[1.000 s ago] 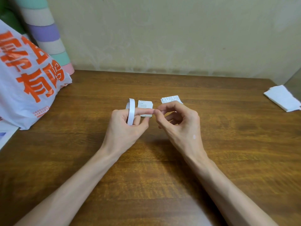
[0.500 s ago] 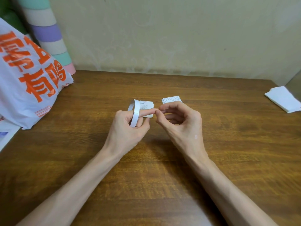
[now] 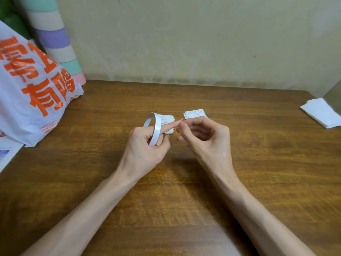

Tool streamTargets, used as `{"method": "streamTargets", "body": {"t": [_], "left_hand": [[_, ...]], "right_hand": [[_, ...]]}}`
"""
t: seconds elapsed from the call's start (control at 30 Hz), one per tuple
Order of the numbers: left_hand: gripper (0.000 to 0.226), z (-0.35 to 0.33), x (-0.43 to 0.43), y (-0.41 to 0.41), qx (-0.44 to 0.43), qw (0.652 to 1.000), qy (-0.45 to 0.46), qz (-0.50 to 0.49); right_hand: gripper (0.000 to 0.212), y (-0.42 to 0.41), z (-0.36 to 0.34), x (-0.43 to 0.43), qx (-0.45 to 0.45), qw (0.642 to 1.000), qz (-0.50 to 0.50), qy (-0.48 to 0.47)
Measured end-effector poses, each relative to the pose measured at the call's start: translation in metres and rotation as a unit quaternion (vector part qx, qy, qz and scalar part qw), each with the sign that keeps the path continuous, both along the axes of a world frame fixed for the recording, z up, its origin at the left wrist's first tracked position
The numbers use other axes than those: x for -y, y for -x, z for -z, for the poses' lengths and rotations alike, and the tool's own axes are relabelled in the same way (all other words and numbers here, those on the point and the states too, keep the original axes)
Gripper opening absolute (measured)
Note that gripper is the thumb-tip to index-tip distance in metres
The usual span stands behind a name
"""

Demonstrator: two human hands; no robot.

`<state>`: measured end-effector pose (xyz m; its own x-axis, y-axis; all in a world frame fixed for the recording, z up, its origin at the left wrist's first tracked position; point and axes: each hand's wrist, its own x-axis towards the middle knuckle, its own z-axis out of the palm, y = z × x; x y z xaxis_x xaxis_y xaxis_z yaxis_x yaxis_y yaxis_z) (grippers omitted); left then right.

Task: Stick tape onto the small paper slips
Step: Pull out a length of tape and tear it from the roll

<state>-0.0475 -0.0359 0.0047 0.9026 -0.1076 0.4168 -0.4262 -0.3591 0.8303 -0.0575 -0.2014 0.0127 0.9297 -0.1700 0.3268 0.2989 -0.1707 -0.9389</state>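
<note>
My left hand [image 3: 147,145] grips a thin white tape roll [image 3: 156,126] above the middle of the wooden table [image 3: 258,163], index finger stretched out over it. My right hand [image 3: 204,137] hovers just right of it with thumb and index finger pinched at the tape's loose end by the left fingertip. Behind the left hand lies a small stack of printed paper slips [image 3: 167,120]. A second printed slip [image 3: 194,113] lies behind the right hand, partly hidden by its fingers.
A white plastic bag with orange lettering [image 3: 35,93] fills the table's left side, a pastel-striped cylinder [image 3: 55,43] behind it. Folded white paper [image 3: 322,112] lies at the far right edge. A beige wall runs along the back.
The tape roll has tilted in my left hand, showing more of its ring. My right hand's fingertips have shifted slightly right at the tape's end.
</note>
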Motion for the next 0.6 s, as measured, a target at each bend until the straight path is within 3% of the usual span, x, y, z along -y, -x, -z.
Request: {"method": "streamTargets", "body": {"t": [0.43,0.6], "left_hand": [[0.037,0.0034,-0.0012,-0.0018,0.01,1.0,0.007,0.003],[0.03,0.0041,-0.002,-0.0019,0.004,1.0,0.007,-0.001]], "right_hand": [[0.004,0.0019,-0.0035,-0.0004,-0.005,1.0,-0.004,-0.001],[0.002,0.0034,-0.0048,-0.0004,-0.006,1.0,-0.01,0.0]]}}
